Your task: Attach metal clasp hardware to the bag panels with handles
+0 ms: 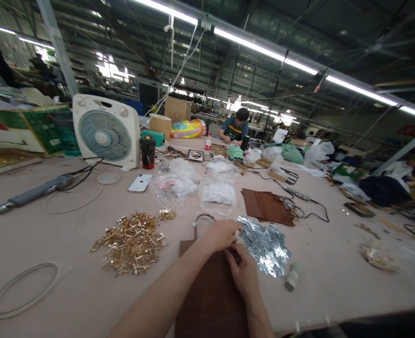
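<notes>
A brown leather bag panel [211,286] with a looped handle [204,216] at its top edge lies in front of me. My left hand [223,234] reaches across its upper part, fingers bent and pinched together near the top right corner; what they pinch is hidden. Just below, my right hand [244,270] grips the panel's right edge, thumb and fingers curled in. Right beside both hands spreads a pile of flat silver metal pieces [267,244]. Left of the panel is a heap of small gold-coloured metal fasteners [133,244].
Stacked brown leather pieces [269,206] lie beyond the silver pile, near a corded tool [297,193]. A small cylinder [293,276] lies at right. Plastic bags [217,196], a phone [140,183], a box fan [105,131] and another corded tool [34,193] occupy the table. A co-worker [234,126] sits opposite.
</notes>
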Motion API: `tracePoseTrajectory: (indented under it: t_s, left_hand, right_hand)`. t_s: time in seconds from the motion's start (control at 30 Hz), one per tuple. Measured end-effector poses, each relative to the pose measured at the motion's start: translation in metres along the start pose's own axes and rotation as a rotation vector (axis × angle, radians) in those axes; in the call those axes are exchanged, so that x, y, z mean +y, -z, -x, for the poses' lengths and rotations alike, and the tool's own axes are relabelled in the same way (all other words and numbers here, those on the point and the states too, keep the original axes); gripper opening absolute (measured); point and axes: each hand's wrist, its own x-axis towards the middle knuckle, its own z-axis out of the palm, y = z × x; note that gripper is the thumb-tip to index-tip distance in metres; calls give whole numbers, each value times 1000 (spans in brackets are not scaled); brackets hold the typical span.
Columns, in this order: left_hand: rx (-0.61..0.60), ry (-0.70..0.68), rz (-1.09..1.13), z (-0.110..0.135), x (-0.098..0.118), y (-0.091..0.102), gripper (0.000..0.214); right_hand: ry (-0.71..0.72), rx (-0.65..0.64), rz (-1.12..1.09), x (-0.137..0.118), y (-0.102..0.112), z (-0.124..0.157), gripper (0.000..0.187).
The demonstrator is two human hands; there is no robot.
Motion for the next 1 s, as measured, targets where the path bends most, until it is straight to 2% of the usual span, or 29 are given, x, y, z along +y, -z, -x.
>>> tracePoseTrajectory:
  t_s: [0.1,0.23,0.37,0.57,0.83,1.0]
  left_hand:
    - [74,54,152,-1,15,-6,40]
    - [135,167,412,1,25,-16,42]
    - [182,278,257,17,15,-15,30]
    - [147,515,24,47,-5,-12,27]
    - [63,590,2,32,-16,-21,47]
    - [55,604,33,30,-23,-26,44]
  right_hand:
    - [-59,69,1,1,0,-1,22]
    - [-221,166,-47,5,4,-5,33]
    - [-362,170,-129,14,7,-9,39]
    - [-413,116,-157,25,5,-10,44]
    - [-371,148,-139,25,2,-11,43]
    - [-334,110,-101,28,1,-10,39]
